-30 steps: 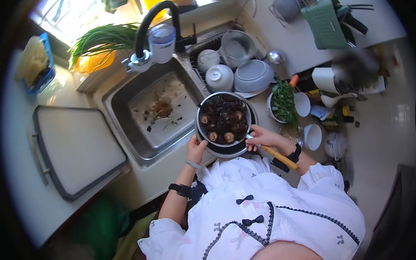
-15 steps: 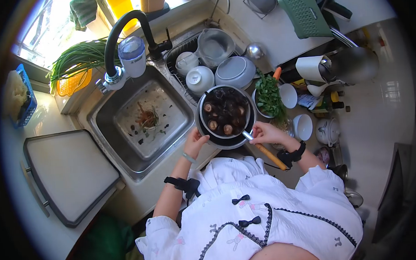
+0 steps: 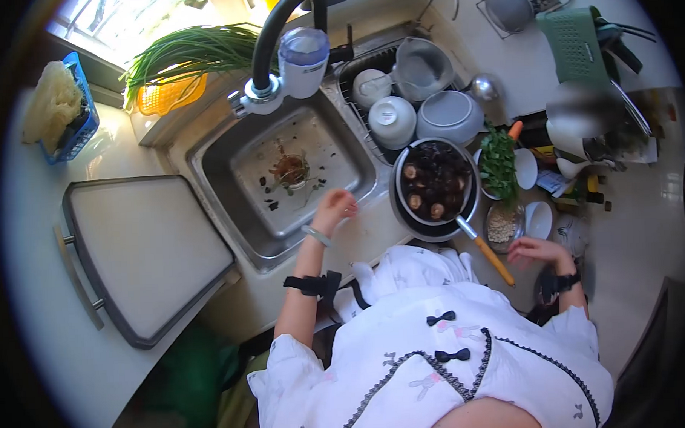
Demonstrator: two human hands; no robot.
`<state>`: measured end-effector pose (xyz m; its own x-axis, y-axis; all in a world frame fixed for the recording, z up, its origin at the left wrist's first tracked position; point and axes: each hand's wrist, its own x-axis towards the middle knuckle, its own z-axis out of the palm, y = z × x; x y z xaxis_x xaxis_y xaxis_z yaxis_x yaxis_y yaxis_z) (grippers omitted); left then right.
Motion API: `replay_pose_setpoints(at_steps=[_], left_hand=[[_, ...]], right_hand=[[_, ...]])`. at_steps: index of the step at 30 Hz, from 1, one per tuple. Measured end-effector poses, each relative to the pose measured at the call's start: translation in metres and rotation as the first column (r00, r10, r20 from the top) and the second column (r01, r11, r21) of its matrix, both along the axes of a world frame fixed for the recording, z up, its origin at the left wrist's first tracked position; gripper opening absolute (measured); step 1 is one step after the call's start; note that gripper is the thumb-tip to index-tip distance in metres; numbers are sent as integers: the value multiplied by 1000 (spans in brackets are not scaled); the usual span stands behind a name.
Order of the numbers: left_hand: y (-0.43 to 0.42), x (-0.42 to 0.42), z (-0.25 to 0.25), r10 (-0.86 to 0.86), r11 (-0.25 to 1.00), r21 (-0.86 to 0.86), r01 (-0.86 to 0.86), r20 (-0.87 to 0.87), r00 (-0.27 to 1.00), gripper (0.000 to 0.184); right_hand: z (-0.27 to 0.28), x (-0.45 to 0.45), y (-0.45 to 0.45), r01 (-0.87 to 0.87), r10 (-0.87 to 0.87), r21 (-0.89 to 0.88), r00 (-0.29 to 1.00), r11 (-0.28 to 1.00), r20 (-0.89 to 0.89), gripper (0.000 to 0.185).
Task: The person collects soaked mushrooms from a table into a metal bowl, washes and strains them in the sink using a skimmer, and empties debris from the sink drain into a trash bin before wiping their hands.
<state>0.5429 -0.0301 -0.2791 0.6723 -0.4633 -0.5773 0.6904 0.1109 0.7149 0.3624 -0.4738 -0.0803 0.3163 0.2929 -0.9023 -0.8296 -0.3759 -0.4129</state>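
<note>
Dark mushrooms (image 3: 437,211) lie with other dark pieces in a round metal vessel that has a long wooden handle (image 3: 495,261). This vessel rests inside a wider metal bowl (image 3: 411,223) on the counter right of the sink. Over the sink's near right rim is my left hand (image 3: 336,209), fingers loosely bent and nothing visible in them. To the right of the handle hovers my right hand (image 3: 538,251), fingers apart and empty, not touching the handle. Nearest it stand a container of pale grains (image 3: 503,225) and a small white bowl (image 3: 538,220).
The steel sink (image 3: 205,162) holds food scraps under a black faucet (image 3: 260,58). A rack (image 3: 386,153) carries bowls beside it. Green herbs (image 3: 499,163), bottles and a carrot (image 3: 515,129) stand right. A cutting board (image 3: 144,251) lies left; long green stalks (image 3: 194,57) lie behind.
Both hands have come off the mushroom vessel and bowl: my left moved left to the sink edge, my right moved right. The view has also shifted left.
</note>
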Motion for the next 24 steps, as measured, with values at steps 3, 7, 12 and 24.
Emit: replay_pose_setpoints(at_steps=[3,7,12,24], left_hand=[[57,33,-38,184,958,208,-198,84,979,20],[118,67,-85,-47,629,775,-56,109,993,42],[132,77,-137,-218,131,970,207,-175,960,76],[108,115,-188,-544,395,899,-188,394,741,36]], right_hand=[[5,-26,6,201,-202,-22,976,979,-85,36],[8,-54,12,538,-539,-31,841,842,-50,35],[16,-99,11,737,-750,-175,661,653,-12,33],[34,-162,29,882,-914,-322,393,345,98,28]])
